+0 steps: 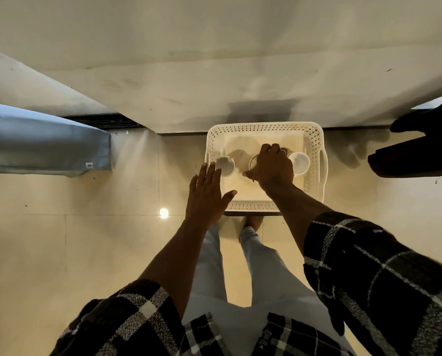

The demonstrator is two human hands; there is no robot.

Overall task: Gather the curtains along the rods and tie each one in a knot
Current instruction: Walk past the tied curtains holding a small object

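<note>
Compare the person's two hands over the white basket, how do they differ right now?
The left hand is flat and open, fingers spread, hovering at the basket's left rim beside a white cup; the right hand is curled, reaching down inside the basket, closed over a round object. The left hand holds nothing; the right hand grips. The right hand also reaches farther forward than the left hand. Both come out of plaid sleeves with bare forearms.

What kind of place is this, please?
Probably a room in a home: a tiled floor, a plain wall, and a white plastic basket holding cups on the floor.
</note>
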